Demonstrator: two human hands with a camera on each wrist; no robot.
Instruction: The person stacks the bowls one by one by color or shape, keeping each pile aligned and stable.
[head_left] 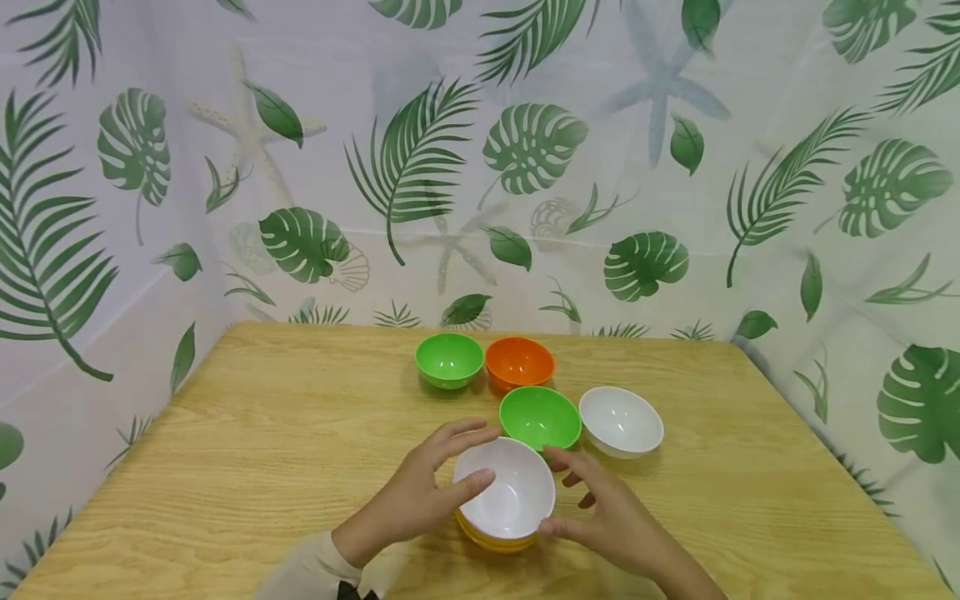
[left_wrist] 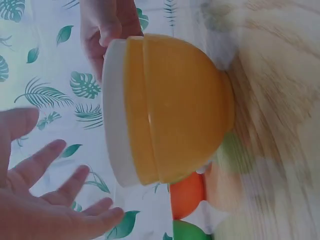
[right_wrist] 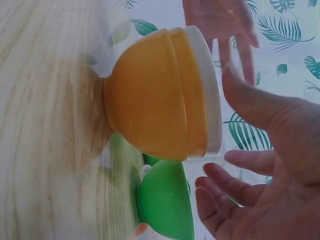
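Note:
A white bowl (head_left: 513, 492) sits nested on top of two yellow bowls (left_wrist: 185, 107), a stack standing upright near the front of the table. To its left my left hand (head_left: 431, 479) hovers with fingers spread and thumb over the white rim; the left wrist view shows a gap between this hand and the stack. My right hand (head_left: 611, 517) is at the stack's right side, its fingers loosely bent and holding nothing. Its thumb is close to the white rim; whether it touches I cannot tell. Just behind the stack stands a green bowl (head_left: 542, 417).
Another white bowl (head_left: 621, 421) stands to the right of the nearer green bowl. Farther back are a second green bowl (head_left: 448, 360) and an orange bowl (head_left: 520, 363), side by side. The wooden table (head_left: 262, 433) ends at a leaf-patterned cloth (head_left: 540, 275) behind.

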